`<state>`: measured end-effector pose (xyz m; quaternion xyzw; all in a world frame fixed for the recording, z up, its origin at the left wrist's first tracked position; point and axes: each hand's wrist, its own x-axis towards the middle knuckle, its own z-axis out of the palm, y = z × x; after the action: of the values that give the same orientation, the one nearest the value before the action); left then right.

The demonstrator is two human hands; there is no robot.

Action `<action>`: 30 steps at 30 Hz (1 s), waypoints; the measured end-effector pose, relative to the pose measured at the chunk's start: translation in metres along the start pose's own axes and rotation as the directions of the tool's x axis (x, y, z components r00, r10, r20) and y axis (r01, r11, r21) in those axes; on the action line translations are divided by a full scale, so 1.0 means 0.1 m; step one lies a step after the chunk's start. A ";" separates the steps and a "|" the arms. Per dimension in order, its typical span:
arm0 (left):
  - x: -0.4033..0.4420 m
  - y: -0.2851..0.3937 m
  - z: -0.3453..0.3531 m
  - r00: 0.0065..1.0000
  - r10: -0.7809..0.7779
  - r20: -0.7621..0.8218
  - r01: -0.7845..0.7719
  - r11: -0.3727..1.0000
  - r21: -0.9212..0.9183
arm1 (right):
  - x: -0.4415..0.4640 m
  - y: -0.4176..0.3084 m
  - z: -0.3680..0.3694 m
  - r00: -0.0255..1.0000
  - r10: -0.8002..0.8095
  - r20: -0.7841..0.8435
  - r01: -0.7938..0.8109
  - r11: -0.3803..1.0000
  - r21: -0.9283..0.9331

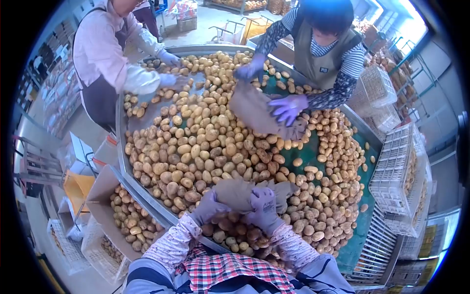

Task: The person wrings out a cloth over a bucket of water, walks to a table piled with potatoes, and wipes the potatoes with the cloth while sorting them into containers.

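A greyish-brown cloth (237,193) lies bunched on the potatoes (208,137) at the near side of the sorting table. My left hand (210,208), in a purple glove, grips the cloth's left end. At its right part my right hand (264,208), gloved the same way, presses down with fingers bent into the fabric. Part of the cloth trails off to the right of that hand. Potatoes surround both hands, and several lie in shadow between my wrists. The fingertips are partly hidden by the cloth.
Opposite, one co-worker (323,54) handles another brown cloth (259,110); a second person (105,63) reaches in from the left. A metal rim (121,147) edges the table. White crates (394,166) stand right, beside a slatted grate (374,245). A carton (105,196) of potatoes stands left.
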<state>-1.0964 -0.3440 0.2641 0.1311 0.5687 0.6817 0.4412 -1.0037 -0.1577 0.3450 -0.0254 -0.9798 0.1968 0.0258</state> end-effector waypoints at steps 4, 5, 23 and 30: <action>-0.17 0.13 0.03 0.974 0.095 0.205 0.059 0.769 -0.637 | 0.24 -0.19 -0.46 0.914 0.216 0.342 -0.190 0.976 -0.110; -0.18 0.19 0.06 0.978 0.133 0.158 0.008 0.740 -0.673 | 0.28 -0.37 -0.66 0.889 0.283 0.360 -0.295 0.955 -0.021; -1.94 -0.20 -1.74 0.296 0.404 -0.865 -0.127 0.915 0.384 | -0.21 0.37 -0.04 0.945 0.238 -0.226 -0.080 0.836 0.543; -0.83 -0.10 0.10 0.900 0.436 0.002 -0.061 0.122 0.991 | -0.58 -0.02 -0.75 0.875 0.064 -0.479 0.048 0.975 0.218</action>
<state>-1.0374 -0.4001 0.2846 0.3753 0.8969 0.2302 0.0414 -0.9419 -0.1344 0.4130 -0.0748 -0.9136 0.2932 0.2715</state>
